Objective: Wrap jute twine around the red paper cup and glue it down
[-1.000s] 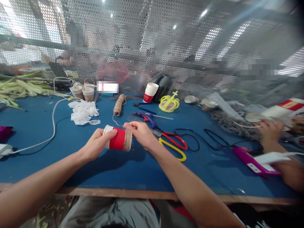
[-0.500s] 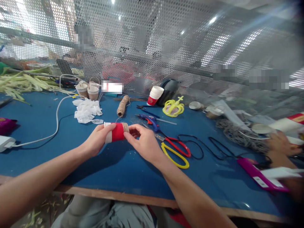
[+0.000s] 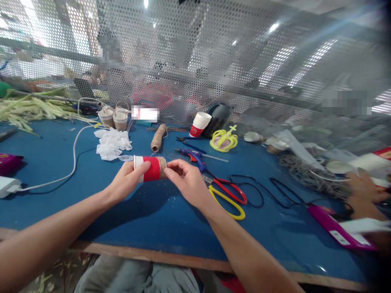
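A paper cup [image 3: 152, 169], white and red, lies sideways in my hands just above the blue table, its rim to the left. Brown twine [image 3: 163, 168] is wound around its base end. My left hand [image 3: 127, 178] is closed around the rim end, thumb along the red part. At the base, the thumb and fingers of my right hand [image 3: 188, 179] pinch the twine-wrapped edge; some fingertips are hidden. Behind the cup lies a roll of twine [image 3: 158, 138], a thin strand running from it toward the cup. Scissors [image 3: 227, 195] with red and yellow handles lie beside my right hand.
Behind lie a blue glue gun [image 3: 195, 158], pliers [image 3: 191, 143], stacked cups [image 3: 200, 124] and a yellow crown-shaped piece [image 3: 224, 140]. Crumpled white gloves [image 3: 113, 143] and twine-wrapped cups [image 3: 119, 120] sit left. Another person's hand [image 3: 366, 185] is right, near a purple power strip [image 3: 339, 228].
My right thumb has shifted slightly right, from over the twine band to the cup's base edge. The cup stays in my left hand. The view has tilted a little.
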The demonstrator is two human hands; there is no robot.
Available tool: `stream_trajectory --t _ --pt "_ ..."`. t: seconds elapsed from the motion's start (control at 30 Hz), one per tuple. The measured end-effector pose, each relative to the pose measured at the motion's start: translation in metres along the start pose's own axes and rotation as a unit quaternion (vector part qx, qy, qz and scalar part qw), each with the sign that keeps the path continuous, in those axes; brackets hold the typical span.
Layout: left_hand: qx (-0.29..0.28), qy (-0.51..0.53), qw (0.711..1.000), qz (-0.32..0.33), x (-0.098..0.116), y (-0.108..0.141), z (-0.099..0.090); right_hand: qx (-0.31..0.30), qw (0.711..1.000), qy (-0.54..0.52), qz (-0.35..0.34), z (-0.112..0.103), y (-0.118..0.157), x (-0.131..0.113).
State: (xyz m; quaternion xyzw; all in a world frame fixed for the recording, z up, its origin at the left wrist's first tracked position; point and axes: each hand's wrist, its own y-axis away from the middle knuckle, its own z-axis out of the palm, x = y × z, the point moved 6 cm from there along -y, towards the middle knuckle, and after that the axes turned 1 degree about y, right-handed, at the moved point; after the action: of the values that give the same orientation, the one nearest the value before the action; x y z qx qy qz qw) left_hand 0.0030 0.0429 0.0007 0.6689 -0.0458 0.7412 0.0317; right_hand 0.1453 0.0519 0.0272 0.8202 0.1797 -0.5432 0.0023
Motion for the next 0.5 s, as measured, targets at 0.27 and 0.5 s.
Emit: stream_trajectory --t 0.27,0.5 --pt "-0.114 -0.090 0.987 0.069 0.006 -0.002 0.003 -0.012 0.983 -0.167 0.078 0.002 -0.008 0.021" --pt "-0.040 0.166 0.974 -0.149 -0.022 -0.010 -0.004 -0.055 0.996 0.030 -0.058 0.007 0.004 -0.008"
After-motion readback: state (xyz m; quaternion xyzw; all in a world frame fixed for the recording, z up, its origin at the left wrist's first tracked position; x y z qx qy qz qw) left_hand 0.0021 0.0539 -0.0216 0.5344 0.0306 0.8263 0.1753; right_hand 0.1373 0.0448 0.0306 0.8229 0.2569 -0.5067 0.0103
